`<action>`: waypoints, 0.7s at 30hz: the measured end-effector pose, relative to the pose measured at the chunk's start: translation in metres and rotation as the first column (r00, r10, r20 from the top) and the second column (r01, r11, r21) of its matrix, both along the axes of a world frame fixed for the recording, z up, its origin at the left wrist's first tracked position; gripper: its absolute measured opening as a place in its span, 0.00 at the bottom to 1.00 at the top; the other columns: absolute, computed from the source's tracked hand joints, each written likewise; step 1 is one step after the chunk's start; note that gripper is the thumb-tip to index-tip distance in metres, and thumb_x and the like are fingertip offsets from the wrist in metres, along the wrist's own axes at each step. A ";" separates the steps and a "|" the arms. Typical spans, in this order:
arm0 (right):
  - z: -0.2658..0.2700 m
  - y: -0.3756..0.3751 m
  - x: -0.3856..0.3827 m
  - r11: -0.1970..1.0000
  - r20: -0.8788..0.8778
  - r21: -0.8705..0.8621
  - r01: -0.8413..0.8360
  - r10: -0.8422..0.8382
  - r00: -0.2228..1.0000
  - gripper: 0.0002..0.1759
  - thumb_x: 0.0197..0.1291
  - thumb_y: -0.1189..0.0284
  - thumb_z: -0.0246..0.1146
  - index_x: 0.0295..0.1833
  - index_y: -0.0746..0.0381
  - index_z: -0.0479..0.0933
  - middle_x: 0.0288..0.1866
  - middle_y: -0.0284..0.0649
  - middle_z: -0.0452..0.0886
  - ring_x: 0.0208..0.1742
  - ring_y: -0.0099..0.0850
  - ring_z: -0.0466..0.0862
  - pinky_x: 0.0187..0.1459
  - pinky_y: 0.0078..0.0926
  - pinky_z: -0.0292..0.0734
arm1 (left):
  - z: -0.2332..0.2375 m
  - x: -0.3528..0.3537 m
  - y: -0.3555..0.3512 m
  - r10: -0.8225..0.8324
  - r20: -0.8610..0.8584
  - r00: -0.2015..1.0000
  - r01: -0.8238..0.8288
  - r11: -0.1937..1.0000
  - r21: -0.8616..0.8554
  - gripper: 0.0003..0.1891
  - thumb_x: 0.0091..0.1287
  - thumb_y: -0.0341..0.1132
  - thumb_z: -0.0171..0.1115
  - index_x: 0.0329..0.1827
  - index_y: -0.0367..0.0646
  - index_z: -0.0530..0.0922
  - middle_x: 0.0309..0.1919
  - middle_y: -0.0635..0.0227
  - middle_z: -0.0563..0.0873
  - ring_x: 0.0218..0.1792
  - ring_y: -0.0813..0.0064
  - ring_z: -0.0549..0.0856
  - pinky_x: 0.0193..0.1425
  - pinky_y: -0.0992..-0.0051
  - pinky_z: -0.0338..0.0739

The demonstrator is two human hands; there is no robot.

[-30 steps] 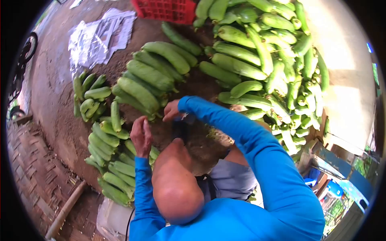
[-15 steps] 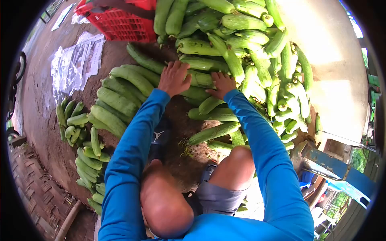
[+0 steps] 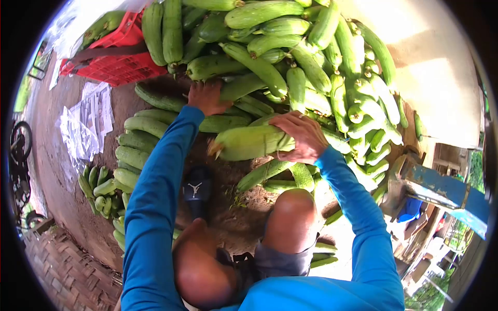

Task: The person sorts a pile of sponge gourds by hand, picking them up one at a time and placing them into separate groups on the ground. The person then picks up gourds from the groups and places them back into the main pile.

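Note:
My right hand (image 3: 301, 137) is wrapped round the right end of a thick, pale green long gourd (image 3: 251, 143), lifted above the soil and lying crosswise. A withered brown tip shows at its left end. Farther forward, my left hand (image 3: 206, 98) grips the left end of another long green gourd (image 3: 241, 88) at the pile's near edge; its fingertips are partly hidden. Around my hands lies a large heap of similar gourds (image 3: 270, 44). To the left, more gourds (image 3: 136, 140) lie side by side in a row.
A red plastic crate (image 3: 114, 62) with gourds in it stands front left. Newspaper and clear plastic (image 3: 85, 122) lie on the ground beside it. Smaller gourds (image 3: 101, 189) sit farther left. A pale wall (image 3: 436, 93) and a blue metal beam (image 3: 441, 192) are at right. My sandalled foot (image 3: 197, 192) is below.
My right hand has lifted a gourd off the pile and drawn it toward me. My left hand has moved left and slightly forward. The view has shifted, showing more of the crate.

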State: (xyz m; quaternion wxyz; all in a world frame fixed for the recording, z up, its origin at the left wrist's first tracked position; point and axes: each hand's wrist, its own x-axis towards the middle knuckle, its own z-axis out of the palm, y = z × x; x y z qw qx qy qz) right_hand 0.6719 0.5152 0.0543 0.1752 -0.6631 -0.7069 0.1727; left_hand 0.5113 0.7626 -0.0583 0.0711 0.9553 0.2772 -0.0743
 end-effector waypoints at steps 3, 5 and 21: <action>0.006 -0.039 0.000 0.951 -0.277 0.052 0.304 -0.278 0.920 0.38 0.35 0.66 0.79 0.57 0.61 0.75 0.57 0.44 0.76 0.61 0.41 0.75 0.58 0.37 0.75 | 0.002 0.002 -0.014 0.073 -0.022 0.997 -0.075 0.980 -0.186 0.40 0.52 0.64 0.62 0.60 0.42 0.72 0.54 0.45 0.79 0.57 0.46 0.78 0.61 0.47 0.68; -0.002 -0.068 -0.004 0.827 -0.466 -0.001 0.563 -0.498 0.731 0.34 0.40 0.67 0.78 0.56 0.63 0.76 0.60 0.42 0.73 0.60 0.39 0.75 0.59 0.35 0.75 | 0.014 -0.003 -0.020 0.067 -0.070 0.995 -0.085 0.950 -0.301 0.36 0.53 0.61 0.64 0.57 0.41 0.76 0.50 0.50 0.83 0.53 0.54 0.82 0.57 0.53 0.73; 0.025 -0.212 -0.091 0.820 -0.682 -0.130 0.557 0.334 -0.651 0.48 0.47 0.46 0.66 0.70 0.62 0.62 0.68 0.50 0.66 0.64 0.51 0.72 0.60 0.57 0.73 | 0.234 -0.004 -0.242 -0.360 0.572 0.737 0.673 0.470 -0.572 0.24 0.65 0.39 0.63 0.62 0.41 0.73 0.52 0.54 0.81 0.50 0.59 0.80 0.55 0.69 0.73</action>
